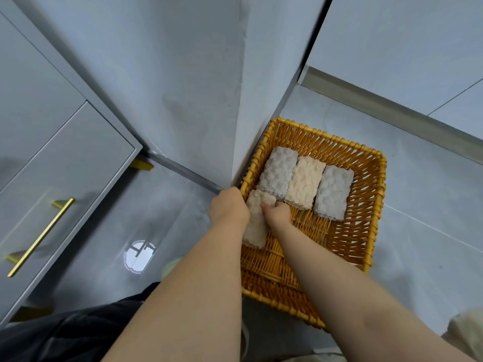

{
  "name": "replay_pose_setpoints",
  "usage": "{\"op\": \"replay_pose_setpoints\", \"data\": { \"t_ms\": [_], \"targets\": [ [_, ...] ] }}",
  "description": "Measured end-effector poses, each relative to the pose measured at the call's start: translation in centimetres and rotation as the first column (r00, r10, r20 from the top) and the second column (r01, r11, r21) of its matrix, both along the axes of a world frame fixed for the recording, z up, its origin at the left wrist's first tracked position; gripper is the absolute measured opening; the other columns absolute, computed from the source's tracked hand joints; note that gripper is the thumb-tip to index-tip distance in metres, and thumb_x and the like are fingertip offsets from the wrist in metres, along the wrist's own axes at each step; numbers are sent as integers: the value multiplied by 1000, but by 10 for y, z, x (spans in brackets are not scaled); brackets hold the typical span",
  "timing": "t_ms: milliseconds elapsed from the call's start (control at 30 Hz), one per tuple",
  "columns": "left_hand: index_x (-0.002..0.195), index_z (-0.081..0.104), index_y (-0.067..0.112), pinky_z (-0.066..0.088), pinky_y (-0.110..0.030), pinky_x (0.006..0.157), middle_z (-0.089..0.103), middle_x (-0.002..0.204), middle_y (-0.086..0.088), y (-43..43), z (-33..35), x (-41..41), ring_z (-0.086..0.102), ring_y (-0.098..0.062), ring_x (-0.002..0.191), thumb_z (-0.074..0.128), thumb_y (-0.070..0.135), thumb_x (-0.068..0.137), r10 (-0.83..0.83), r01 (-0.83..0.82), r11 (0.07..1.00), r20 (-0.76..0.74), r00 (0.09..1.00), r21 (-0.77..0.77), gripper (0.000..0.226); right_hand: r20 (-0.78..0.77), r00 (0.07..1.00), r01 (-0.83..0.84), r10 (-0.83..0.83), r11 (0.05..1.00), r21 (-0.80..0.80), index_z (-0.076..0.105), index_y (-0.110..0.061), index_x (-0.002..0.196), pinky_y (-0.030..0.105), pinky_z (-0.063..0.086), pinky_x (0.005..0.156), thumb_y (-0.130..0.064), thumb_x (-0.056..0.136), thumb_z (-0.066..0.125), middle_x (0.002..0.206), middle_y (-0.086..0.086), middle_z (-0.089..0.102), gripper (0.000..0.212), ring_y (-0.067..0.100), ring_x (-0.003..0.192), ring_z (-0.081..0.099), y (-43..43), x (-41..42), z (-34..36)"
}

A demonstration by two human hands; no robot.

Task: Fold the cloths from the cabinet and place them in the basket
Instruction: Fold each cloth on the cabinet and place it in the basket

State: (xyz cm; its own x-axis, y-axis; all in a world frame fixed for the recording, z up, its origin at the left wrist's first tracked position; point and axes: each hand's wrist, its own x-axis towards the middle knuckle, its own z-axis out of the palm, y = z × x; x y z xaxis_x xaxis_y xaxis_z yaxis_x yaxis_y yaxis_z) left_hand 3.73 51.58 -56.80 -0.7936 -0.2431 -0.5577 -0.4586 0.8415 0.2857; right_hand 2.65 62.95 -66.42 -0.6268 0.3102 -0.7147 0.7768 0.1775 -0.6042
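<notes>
An orange wicker basket (366,231) stands on the floor by a wall corner. Three folded cloths lie side by side in its far part: a grey one (279,176), a cream one (304,181) and another grey one (333,192). A fourth folded cream cloth (257,223) lies along the basket's left wall. My left hand (228,207) grips its left edge, with the fingers hidden behind it. My right hand (278,212) pinches its right side, thumb on top.
A grey cabinet (60,163) with a gold bar handle (39,237) stands at the left. Grey walls meet in a corner right behind the basket. The tiled floor (431,218) stretches to the right. My dark trouser leg fills the lower left.
</notes>
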Motion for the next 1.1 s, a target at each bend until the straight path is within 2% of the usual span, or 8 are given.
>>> {"op": "replay_pose_setpoints", "data": {
  "t_ms": [100,167,300,400,600,833,967,1100],
  "targets": [
    [100,58,14,43,-31,67,62,105,-8,-3,-3,5,58,-27,96,51,15,94,19,-16,998,-47,999,61,10,-162,984,-3,72,920,392,53,-12,108,30,43,79,-27,90,62,110,6,57,25,19,95,53,-1,12,3],
    [107,58,15,44,-32,70,62,106,-7,-4,-3,8,59,-26,97,52,20,95,30,-24,996,-68,997,83,15,-263,909,-104,323,787,608,54,-11,109,29,42,88,-24,91,59,110,4,53,22,18,102,49,1,22,-1],
    [121,56,16,46,-33,78,62,115,-7,-5,-2,9,58,-27,104,54,24,95,41,-34,995,-73,997,96,28,-235,564,-352,792,487,799,54,-7,124,40,36,106,-16,89,56,128,12,53,36,27,122,47,8,44,-13],
    [123,55,15,44,-32,80,61,119,-8,-6,-1,9,57,-28,108,54,24,95,33,-26,995,-67,997,96,30,-125,363,-487,924,302,819,51,-7,129,46,31,111,-24,89,48,136,14,50,44,31,128,45,17,60,-23],
    [122,56,15,42,-31,79,61,119,-8,-9,-2,7,57,-28,108,54,25,95,23,-18,994,-47,999,106,29,-44,389,-649,920,308,695,14,-13,152,34,-7,116,-36,97,25,160,7,1,61,19,147,-8,16,69,-28],
    [124,54,14,40,-29,77,60,120,-8,-11,-3,7,57,-26,109,52,29,96,-39,44,994,-44,998,103,31,16,490,-709,872,388,588,-10,-6,149,38,-1,121,-24,102,26,150,9,-30,62,24,144,-22,-16,58,-33],
    [125,52,13,42,-30,81,60,120,-9,-12,-4,7,56,-27,109,50,29,97,-73,76,992,-35,997,104,33,178,397,-742,900,200,640,-12,-9,149,45,-10,116,-35,101,12,152,12,-28,60,27,143,-23,-9,56,-33],
    [122,54,12,43,-32,84,59,119,-9,-15,-1,5,56,-27,108,51,26,96,-116,116,988,-7,993,104,29,113,387,-695,915,209,688,2,-12,152,48,-5,118,-43,93,4,158,10,-13,67,24,144,-18,-3,56,-15]
  ]
}}
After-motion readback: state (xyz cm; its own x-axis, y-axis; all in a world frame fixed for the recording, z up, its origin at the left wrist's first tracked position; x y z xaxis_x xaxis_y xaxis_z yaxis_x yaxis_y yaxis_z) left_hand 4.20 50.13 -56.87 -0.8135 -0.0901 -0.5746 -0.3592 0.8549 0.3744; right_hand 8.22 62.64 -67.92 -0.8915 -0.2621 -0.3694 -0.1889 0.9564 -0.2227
